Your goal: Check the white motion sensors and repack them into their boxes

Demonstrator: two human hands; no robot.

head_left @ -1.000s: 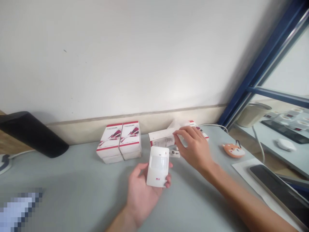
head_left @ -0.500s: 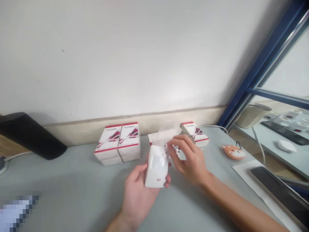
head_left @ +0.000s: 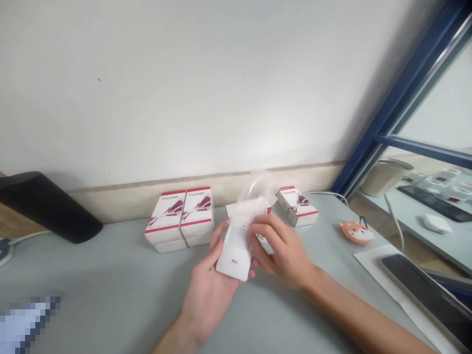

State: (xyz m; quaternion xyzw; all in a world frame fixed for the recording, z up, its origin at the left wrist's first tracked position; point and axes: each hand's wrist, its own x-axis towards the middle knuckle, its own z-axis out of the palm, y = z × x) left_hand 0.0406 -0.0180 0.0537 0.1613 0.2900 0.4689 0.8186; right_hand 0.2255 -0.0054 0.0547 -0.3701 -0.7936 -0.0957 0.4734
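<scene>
A white motion sensor [head_left: 233, 263] with a small red logo rests in my left hand [head_left: 208, 287], whose fingers and thumb wrap its sides. A clear plastic bag [head_left: 254, 194] covers the sensor's upper end and sticks up loosely towards the wall. My right hand [head_left: 285, 250] is closed in a pinch on the bag's edge, at the sensor's right side. The fingertips there are partly hidden. Just behind the hands lies a white and red box [head_left: 231, 211], mostly covered by the bag and my right hand.
White and red printed boxes [head_left: 198, 211] stand stacked at left, with another box [head_left: 300, 209] at right. A black cylinder [head_left: 47, 206] lies far left. On the right are an orange animal-faced case [head_left: 357, 231] and a phone [head_left: 424, 290] on white paper. A blue-framed partition [head_left: 368, 137] borders the table.
The bag now stands up over the sensor's top, larger and clearer than before. The sensor has tilted and shifted slightly left, and my right hand has moved a little left and down.
</scene>
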